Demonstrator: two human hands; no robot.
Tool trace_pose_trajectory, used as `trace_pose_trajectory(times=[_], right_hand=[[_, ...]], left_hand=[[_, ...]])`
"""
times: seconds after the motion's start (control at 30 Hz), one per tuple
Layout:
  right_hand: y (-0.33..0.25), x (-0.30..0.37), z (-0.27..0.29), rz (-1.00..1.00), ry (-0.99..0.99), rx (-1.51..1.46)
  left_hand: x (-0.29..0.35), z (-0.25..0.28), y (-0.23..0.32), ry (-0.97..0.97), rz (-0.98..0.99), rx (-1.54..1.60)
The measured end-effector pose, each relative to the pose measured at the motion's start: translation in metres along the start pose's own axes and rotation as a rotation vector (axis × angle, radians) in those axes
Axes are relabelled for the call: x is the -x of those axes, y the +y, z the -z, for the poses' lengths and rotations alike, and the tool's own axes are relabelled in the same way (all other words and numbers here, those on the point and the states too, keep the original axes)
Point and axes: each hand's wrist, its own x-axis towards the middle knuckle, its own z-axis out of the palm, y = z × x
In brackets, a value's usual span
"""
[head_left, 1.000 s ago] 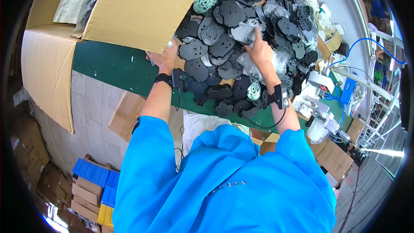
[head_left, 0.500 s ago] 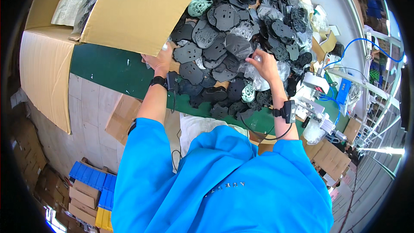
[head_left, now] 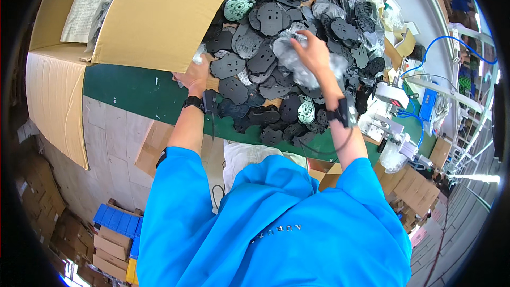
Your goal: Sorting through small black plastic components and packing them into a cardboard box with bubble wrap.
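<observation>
Inward from near edge of green table: clear plastic bag on dark plates, likely light, soft, slippery; best pinched by bunched film. Right hand at bag, grip unclear. Left hand by box flap, fingers partly hidden, closure untellable.

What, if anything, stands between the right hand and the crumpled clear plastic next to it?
Nothing visible: the right hand is right at the crumpled clear plastic, though whether the fingers grip it is unclear. Dark flat parts lie around the plastic, none visibly between it and the hand.
</observation>
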Motion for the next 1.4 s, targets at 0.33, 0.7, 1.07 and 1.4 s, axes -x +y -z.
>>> trace_pose_trajectory(times=[0.33,0.7,1.07,1.4], right_hand=[[-0.007,-0.008,-0.044,-0.024,-0.051,0.003],[0.006,-0.027,-0.053,0.012,-0.269,-0.119],[0.020,-0.040,0.062,0.097,0.253,-0.208],[0.070,-0.169,0.031,-0.031,-0.215,0.310]], left_hand=[[0.004,-0.002,0.000,-0.017,0.047,0.014],[-0.001,0.009,0.007,-0.119,0.060,-0.012],[0.000,0.004,0.007,-0.073,0.106,0.034],[0.000,0.013,0.013,-0.169,0.148,0.052]])
